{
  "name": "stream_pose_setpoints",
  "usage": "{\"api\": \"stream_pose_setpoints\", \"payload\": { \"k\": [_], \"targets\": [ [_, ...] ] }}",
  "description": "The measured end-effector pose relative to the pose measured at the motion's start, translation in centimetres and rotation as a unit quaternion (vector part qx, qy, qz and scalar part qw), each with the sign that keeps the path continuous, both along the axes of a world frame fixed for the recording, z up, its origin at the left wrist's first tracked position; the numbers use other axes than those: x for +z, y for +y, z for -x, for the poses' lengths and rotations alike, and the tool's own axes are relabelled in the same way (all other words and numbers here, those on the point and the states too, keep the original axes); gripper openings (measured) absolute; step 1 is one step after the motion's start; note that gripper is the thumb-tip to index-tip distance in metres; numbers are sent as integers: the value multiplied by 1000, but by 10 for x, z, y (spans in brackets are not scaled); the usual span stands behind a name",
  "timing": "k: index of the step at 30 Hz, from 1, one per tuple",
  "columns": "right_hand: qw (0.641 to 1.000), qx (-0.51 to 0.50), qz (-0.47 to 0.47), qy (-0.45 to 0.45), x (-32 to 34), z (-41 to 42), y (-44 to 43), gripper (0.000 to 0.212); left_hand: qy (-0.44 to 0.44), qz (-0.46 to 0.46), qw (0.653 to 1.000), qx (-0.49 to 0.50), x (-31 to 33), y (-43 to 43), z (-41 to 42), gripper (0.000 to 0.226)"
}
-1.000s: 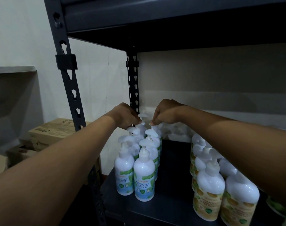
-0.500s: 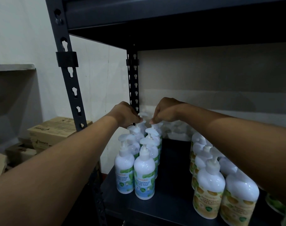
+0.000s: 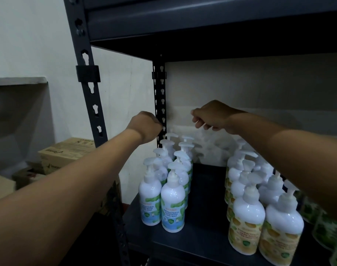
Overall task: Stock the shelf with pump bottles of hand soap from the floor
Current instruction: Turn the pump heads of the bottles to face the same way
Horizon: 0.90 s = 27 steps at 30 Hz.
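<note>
Clearly "ANTIBACTERIAL HAND WASH COOL MINT" bottle (image 3: 172,206); right hand (image 3: 212,117) clenched, left hand (image 3: 146,124) unclear.

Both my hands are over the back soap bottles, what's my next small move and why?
Probably draw both hands out and fetch more bottles: the left hand and right hand hover above the green-label bottles, the right plainly holding nothing, and bare shelf shows between those and the yellow-label bottles.
</note>
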State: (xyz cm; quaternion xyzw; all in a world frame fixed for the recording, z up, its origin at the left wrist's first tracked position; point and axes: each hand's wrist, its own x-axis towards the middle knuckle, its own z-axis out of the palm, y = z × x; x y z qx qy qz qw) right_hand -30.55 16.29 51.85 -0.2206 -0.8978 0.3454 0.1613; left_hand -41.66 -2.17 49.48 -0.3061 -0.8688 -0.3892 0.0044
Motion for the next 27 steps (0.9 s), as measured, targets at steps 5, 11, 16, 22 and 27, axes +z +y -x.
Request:
{"api": "stream_pose_setpoints", "payload": {
  "k": [5, 11, 16, 22, 27],
  "targets": [
    [999, 40, -13, -21, 13, -19, -18, 31, 10, 60, 998, -28, 15, -16, -15, 13],
    [981, 117, -85, -131, -2, -25, -53, 29, 12, 184, 981, -53, 7, -25, -26, 30],
    [974, 120, -112, -157, -17, -21, -57, 26, -14, 177, 982, -58, -6, -26, -26, 34],
    [972, 110, -133, -157, -24, -13, -52, 23, -15, 162, 985, -53, -12, -26, -25, 28],
    [972, 118, -137, -150, -24, -15, -51, 21, -4, 158, 987, -41, -13, -25, -26, 23]
  ]
}}
